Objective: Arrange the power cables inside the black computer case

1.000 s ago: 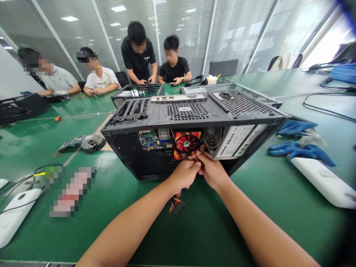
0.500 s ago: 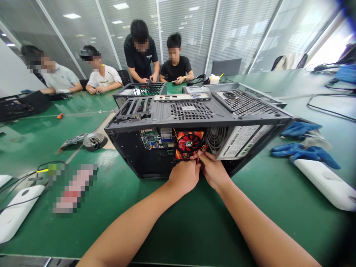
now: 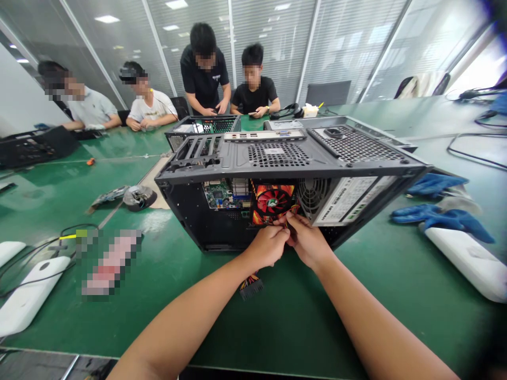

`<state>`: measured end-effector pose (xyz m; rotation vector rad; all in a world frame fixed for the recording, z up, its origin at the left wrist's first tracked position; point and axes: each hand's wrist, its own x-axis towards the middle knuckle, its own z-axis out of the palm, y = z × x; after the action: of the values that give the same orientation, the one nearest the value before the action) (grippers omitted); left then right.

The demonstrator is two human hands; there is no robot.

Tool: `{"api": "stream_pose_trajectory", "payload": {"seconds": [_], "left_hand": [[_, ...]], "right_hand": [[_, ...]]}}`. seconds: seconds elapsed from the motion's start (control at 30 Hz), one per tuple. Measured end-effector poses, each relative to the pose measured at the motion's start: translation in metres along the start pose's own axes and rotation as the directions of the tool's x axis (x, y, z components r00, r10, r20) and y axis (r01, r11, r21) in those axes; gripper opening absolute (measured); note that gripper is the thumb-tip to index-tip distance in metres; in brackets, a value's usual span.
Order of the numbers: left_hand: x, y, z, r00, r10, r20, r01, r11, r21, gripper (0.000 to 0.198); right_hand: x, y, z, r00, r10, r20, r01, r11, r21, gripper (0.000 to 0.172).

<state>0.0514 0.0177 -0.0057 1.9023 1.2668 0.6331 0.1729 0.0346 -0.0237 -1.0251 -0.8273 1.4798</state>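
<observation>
A black computer case lies on the green table with its open side towards me. Inside it I see a red-and-black fan, a green motherboard and a power supply with a white label. My left hand is closed around a bundle of coloured power cables at the case's lower edge. From beneath it hangs a wide black connector on red, yellow and black wires. My right hand pinches the same power cables just beside it, below the fan. The fingertips partly hide the wires.
Blue gloves and a white bar-shaped device lie to the right. At left are a CPU cooler, cables and another white device. Another open case stands behind mine. Several people sit or stand across the table.
The wide black connector with its coloured wires now shows below my left hand. My hands stay together at the case's lower edge. The whole view has shifted slightly.
</observation>
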Motion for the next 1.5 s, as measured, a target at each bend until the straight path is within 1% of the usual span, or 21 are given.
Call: {"api": "stream_pose_trajectory", "payload": {"seconds": [0.07,0.13,0.23,0.3,0.47,0.57,0.6,0.67,0.7,0.77,0.83,0.87,0.93,1.0,1.07,1.17,1.23,1.3,1.37,1.43,1.5], "left_hand": [[-0.001,0.0,0.001,0.999,0.018,-0.028,-0.017,0.999,0.033,0.038],[-0.002,0.0,0.002,0.995,0.054,-0.086,-0.039,0.986,0.16,0.033],[-0.006,0.002,0.005,0.992,0.009,-0.128,0.041,0.925,0.378,0.033],[-0.009,0.004,0.006,0.99,-0.035,-0.133,0.094,0.878,0.47,0.036],[-0.011,0.007,0.007,0.988,-0.053,-0.145,0.122,0.847,0.518,0.036],[-0.006,0.004,0.006,0.99,-0.033,-0.14,0.085,0.919,0.386,0.03],[-0.004,0.003,0.005,0.992,-0.036,-0.118,0.068,0.955,0.288,0.028],[-0.002,0.001,0.002,0.996,-0.089,-0.009,0.089,0.996,0.001,0.031],[-0.001,0.001,0.0,0.99,-0.124,0.07,0.134,0.978,-0.163,0.034],[-0.002,0.002,-0.003,0.962,-0.166,0.219,0.248,0.866,-0.434,0.039],[-0.003,0.003,-0.005,0.949,-0.156,0.274,0.29,0.772,-0.565,0.038],[-0.003,0.003,-0.005,0.951,-0.155,0.269,0.288,0.766,-0.575,0.037],[-0.003,0.003,-0.005,0.957,-0.173,0.231,0.269,0.824,-0.498,0.035],[-0.002,0.002,-0.003,0.971,-0.183,0.156,0.225,0.918,-0.326,0.035],[-0.001,0.001,-0.001,0.99,-0.138,0.036,0.142,0.983,-0.116,0.033],[-0.001,-0.001,0.003,0.992,-0.012,-0.122,0.031,0.987,0.156,0.028],[-0.001,-0.002,0.005,0.988,0.008,-0.152,0.033,0.965,0.261,0.027],[-0.002,-0.003,0.006,0.988,-0.01,-0.154,0.057,0.951,0.303,0.028],[-0.001,-0.003,0.005,0.99,0.002,-0.144,0.038,0.959,0.28,0.027],[0.0,-0.003,0.003,0.995,-0.003,-0.097,0.021,0.983,0.182,0.028],[0.0,-0.003,0.0,0.998,-0.067,-0.001,0.067,0.997,0.033,0.033]], "right_hand": [[0.0,0.001,0.0,1.0,0.013,0.002,-0.013,1.0,0.009,0.034],[0.001,0.002,0.0,1.0,0.012,-0.013,-0.012,1.0,0.023,0.035],[0.002,0.003,0.0,0.999,-0.023,-0.035,0.023,1.0,0.016,0.036],[0.003,0.004,0.001,0.999,-0.04,-0.033,0.04,0.999,-0.01,0.036],[0.005,0.005,0.0,0.998,-0.062,-0.034,0.06,0.997,-0.043,0.037],[0.005,0.006,0.0,0.996,-0.071,-0.047,0.069,0.997,-0.043,0.038],[0.005,0.006,0.0,0.997,-0.064,-0.051,0.062,0.997,-0.044,0.038],[0.003,0.005,0.0,0.998,-0.038,-0.051,0.035,0.998,-0.046,0.038],[0.003,0.004,0.001,0.998,-0.029,-0.047,0.027,0.999,-0.045,0.037],[0.001,0.002,0.002,0.999,-0.036,-0.036,0.035,0.999,-0.032,0.036],[0.0,0.001,0.003,0.998,-0.061,-0.034,0.061,0.998,-0.005,0.035],[-0.001,0.0,0.004,0.998,-0.059,-0.033,0.059,0.998,0.001,0.034],[-0.001,0.0,0.004,0.999,-0.035,-0.034,0.035,0.999,-0.005,0.034],[-0.001,0.0,0.004,0.999,-0.012,-0.041,0.011,1.0,-0.013,0.035],[0.001,0.002,0.003,0.998,-0.023,-0.056,0.023,1.0,-0.005,0.035],[0.004,0.006,0.002,0.996,-0.06,-0.072,0.06,0.998,-0.008,0.035],[0.006,0.008,0.001,0.995,-0.076,-0.066,0.075,0.997,-0.027,0.035],[0.007,0.01,0.0,0.995,-0.082,-0.056,0.08,0.996,-0.04,0.035],[0.006,0.01,0.0,0.995,-0.081,-0.057,0.078,0.996,-0.044,0.036],[0.005,0.009,0.001,0.996,-0.06,-0.067,0.057,0.997,-0.043,0.037],[0.004,0.007,0.002,0.998,-0.027,-0.065,0.024,0.999,-0.043,0.039]]}}
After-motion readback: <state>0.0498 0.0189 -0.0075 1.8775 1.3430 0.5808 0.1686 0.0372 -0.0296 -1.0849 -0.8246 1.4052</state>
